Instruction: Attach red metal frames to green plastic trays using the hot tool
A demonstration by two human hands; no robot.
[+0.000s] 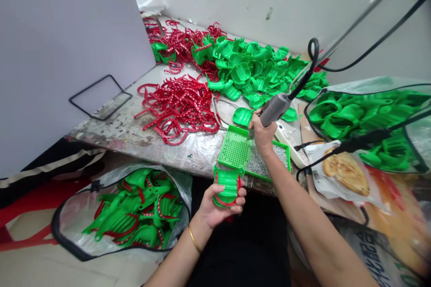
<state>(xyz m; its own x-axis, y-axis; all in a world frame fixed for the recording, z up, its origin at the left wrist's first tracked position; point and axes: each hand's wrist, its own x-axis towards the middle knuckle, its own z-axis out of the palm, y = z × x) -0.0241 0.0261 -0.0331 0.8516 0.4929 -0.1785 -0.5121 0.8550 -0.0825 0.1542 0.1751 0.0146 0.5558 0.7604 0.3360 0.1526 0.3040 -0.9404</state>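
Observation:
My left hand (218, 204) grips a green plastic dental impression tray (229, 186) with a red rim piece fitted around it. My right hand (262, 132) is closed around a grey handheld power tool (274, 110), and a black cable runs up from the tool. Its tip is hidden behind my fingers. Just below my right hand lies a green perforated tray (235, 150), partly filled with small metal pieces (266, 161). The held impression tray rests close to the mesh tray's front edge, apart from the tool.
Heaps of red rim pieces (178, 107) and green impression trays (249, 69) cover the scuffed bench (134, 136). Bags of green trays stand at right (363, 116) and lower left (134, 215). A white power strip (291, 141) and packaged flatbread (346, 172) lie nearby.

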